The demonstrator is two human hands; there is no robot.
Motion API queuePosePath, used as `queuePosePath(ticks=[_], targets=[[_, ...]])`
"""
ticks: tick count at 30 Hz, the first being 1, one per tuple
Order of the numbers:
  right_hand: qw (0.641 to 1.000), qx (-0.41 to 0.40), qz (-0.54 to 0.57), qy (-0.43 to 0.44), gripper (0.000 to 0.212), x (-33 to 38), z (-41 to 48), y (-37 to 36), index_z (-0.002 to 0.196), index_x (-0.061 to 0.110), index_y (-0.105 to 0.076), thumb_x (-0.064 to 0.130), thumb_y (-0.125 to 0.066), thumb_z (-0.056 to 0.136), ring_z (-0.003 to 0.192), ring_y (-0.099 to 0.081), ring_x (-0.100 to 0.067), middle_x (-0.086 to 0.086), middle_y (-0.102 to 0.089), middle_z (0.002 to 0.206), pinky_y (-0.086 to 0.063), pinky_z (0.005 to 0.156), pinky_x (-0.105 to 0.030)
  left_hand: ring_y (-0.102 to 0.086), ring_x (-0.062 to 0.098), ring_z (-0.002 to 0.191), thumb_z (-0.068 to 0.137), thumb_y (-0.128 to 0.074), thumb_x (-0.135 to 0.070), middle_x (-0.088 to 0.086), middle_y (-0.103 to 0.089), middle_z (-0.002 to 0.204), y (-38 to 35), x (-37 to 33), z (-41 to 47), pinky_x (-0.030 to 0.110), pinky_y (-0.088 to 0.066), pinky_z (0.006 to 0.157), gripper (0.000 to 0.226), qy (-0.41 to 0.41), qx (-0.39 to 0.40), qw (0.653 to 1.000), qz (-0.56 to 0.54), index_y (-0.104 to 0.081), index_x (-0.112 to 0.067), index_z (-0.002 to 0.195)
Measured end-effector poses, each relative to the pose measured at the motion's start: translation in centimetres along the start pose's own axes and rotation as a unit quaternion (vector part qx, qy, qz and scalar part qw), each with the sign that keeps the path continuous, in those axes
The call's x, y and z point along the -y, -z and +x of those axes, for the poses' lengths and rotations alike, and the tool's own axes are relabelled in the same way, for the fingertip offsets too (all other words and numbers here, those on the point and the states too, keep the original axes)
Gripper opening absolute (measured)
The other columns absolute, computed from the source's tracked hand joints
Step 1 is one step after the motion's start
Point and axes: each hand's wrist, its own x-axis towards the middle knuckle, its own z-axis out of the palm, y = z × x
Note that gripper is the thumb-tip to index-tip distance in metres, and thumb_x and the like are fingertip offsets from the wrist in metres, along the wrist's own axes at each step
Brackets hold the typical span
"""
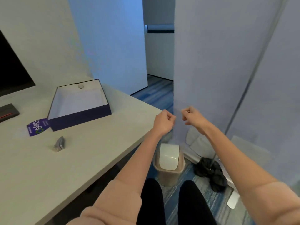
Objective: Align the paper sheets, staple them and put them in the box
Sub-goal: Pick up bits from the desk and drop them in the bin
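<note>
An open dark purple box (pixel 81 118) with a white inside stands on the pale table (pixel 48 172), at its far side. Something white and flat lines the box's bottom; I cannot tell whether it is paper. A small silver stapler (pixel 59 144) lies on the table in front of the box. My left hand (pixel 164 122) and my right hand (pixel 193 118) hover side by side beyond the table's right corner, both with fingers curled in and thumbs pinched. I can make out no sheet in either hand against the pale wall behind.
A purple packet (pixel 36 127) lies against the box's left corner. A dark flat case (pixel 8 112) and a black screen (pixel 11 70) sit at the far left. On the floor below my hands stand a beige waste bin (pixel 169 161) and a black bag (pixel 209 171).
</note>
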Motion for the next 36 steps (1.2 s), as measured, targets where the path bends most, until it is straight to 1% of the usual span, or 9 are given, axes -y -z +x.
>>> queuePosePath(ticks=[4, 6, 10, 14, 18, 25, 31, 34, 36], targets=[[0.997, -0.013, -0.018, -0.07, 0.015, -6.7, 1.9, 0.2, 0.086, 0.013, -0.043, 0.021, -0.042, 0.099, 0.069, -0.039, -0.015, -0.005, -0.042, 0.075, -0.036, 0.06, -0.028, -0.067, 0.03, 0.086, 0.091, -0.053, -0.013, 0.015, -0.07, 0.089, -6.6, 3.5, 2.0, 0.047, -0.056, 0.082, 0.011, 0.028, 0.078, 0.996, 0.035, -0.059, -0.009, 0.082], [0.995, -0.004, -0.045, -0.094, 0.018, -10.4, 2.9, -0.6, 0.081, 0.014, -0.042, 0.021, -0.044, 0.098, 0.066, -0.04, -0.013, -0.001, -0.044, 0.072, -0.037, 0.068, -0.03, -0.068, 0.032, 0.085, 0.09, -0.053, -0.012, 0.019, -0.071, 0.086, -9.4, 6.7, 3.3, 0.046, -0.057, 0.081, 0.016, 0.077, 0.088, 0.993, 0.027, -0.062, -0.004, 0.079], [0.986, 0.052, -0.07, -0.144, 0.01, -17.3, 4.2, -3.3, 0.089, 0.013, -0.044, 0.019, -0.046, 0.097, 0.066, -0.043, -0.01, 0.004, -0.047, 0.072, -0.035, 0.063, -0.027, -0.072, 0.032, 0.078, 0.091, -0.051, -0.011, 0.018, -0.073, 0.079, -13.1, 13.7, 6.1, 0.046, -0.059, 0.076, 0.032, 0.184, 0.081, 0.98, 0.006, -0.057, -0.013, 0.059], [0.977, 0.096, -0.083, -0.172, 0.01, -23.4, 7.0, -6.7, 0.092, 0.012, -0.046, 0.02, -0.048, 0.096, 0.072, -0.046, -0.012, 0.006, -0.048, 0.072, -0.036, 0.068, -0.027, -0.072, 0.024, 0.073, 0.089, -0.056, -0.017, 0.006, -0.073, 0.07, -15.8, 20.1, 9.4, 0.045, -0.06, 0.074, 0.031, 0.231, 0.08, 0.97, 0.016, -0.06, -0.021, 0.059], [0.966, 0.134, -0.112, -0.192, 0.012, -28.6, 10.0, -10.2, 0.097, 0.009, -0.051, 0.02, -0.049, 0.095, 0.082, -0.051, -0.018, -0.001, -0.057, 0.085, -0.04, 0.075, -0.03, -0.07, 0.021, 0.081, 0.084, -0.058, -0.026, 0.0, -0.074, 0.083, -18.7, 26.2, 11.9, 0.039, -0.059, 0.078, 0.018, 0.262, 0.096, 0.958, 0.059, -0.062, -0.025, 0.067], [0.956, 0.151, -0.2, -0.151, 0.011, -35.5, 12.8, -14.4, 0.096, 0.007, -0.054, 0.016, -0.049, 0.094, 0.085, -0.06, -0.026, -0.012, -0.066, 0.094, -0.046, 0.074, -0.036, -0.062, 0.021, 0.097, 0.09, -0.057, -0.02, 0.002, -0.068, 0.1, -20.9, 32.4, 13.2, 0.029, -0.043, 0.077, 0.009, 0.263, 0.112, 0.947, 0.145, -0.063, -0.015, 0.094], [0.952, 0.12, -0.245, -0.141, 0.007, -37.7, 14.8, -16.8, 0.09, 0.01, -0.054, 0.009, -0.048, 0.09, 0.085, -0.059, -0.029, -0.011, -0.066, 0.091, -0.044, 0.069, -0.035, -0.064, 0.023, 0.093, 0.086, -0.056, -0.007, 0.002, -0.069, 0.097, -22.3, 35.4, 14.3, 0.037, -0.052, 0.084, 0.017, 0.228, 0.112, 0.95, 0.183, -0.065, -0.018, 0.094], [0.949, 0.122, -0.255, -0.14, 0.015, -38.2, 15.4, -17.3, 0.088, 0.011, -0.051, -0.002, -0.046, 0.083, 0.086, -0.058, -0.03, -0.012, -0.064, 0.094, -0.048, 0.073, -0.04, -0.066, 0.021, 0.092, 0.082, -0.055, 0.003, 0.0, -0.07, 0.096, -22.9, 36.7, 14.7, 0.04, -0.055, 0.086, 0.029, 0.218, 0.118, 0.954, 0.168, -0.065, -0.023, 0.091], [0.949, 0.122, -0.254, -0.14, 0.028, -38.5, 15.6, -17.5, 0.101, 0.009, -0.057, -0.007, -0.045, 0.081, 0.095, -0.058, -0.029, -0.01, -0.064, 0.103, -0.049, 0.08, -0.04, -0.066, 0.021, 0.095, 0.081, -0.051, 0.007, 0.0, -0.071, 0.1, -23.1, 37.3, 14.8, 0.041, -0.055, 0.087, 0.037, 0.212, 0.124, 0.955, 0.165, -0.068, -0.023, 0.095]])
